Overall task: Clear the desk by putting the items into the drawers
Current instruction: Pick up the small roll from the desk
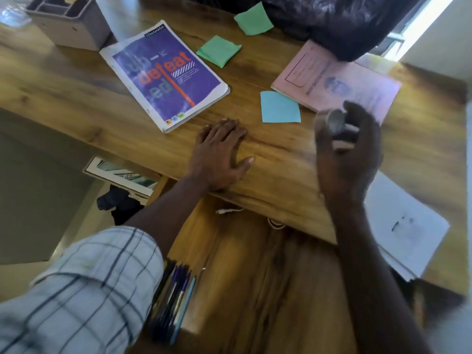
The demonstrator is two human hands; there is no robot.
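My left hand lies flat with straight fingers on the wooden desk near its front edge. My right hand, blurred, is raised over the desk's right side and grips a small roundish grey object that I cannot identify. On the desk lie a purple notebook, a pink booklet, a blue sticky note and two green sticky notes. Below the desk edge an open drawer holds several pens at its left.
A grey desk organiser stands at the back left. A black plastic bag covers the back right. White paper sheets overhang the desk's right front. A picture frame and a dark object lie on the floor, left of the drawer.
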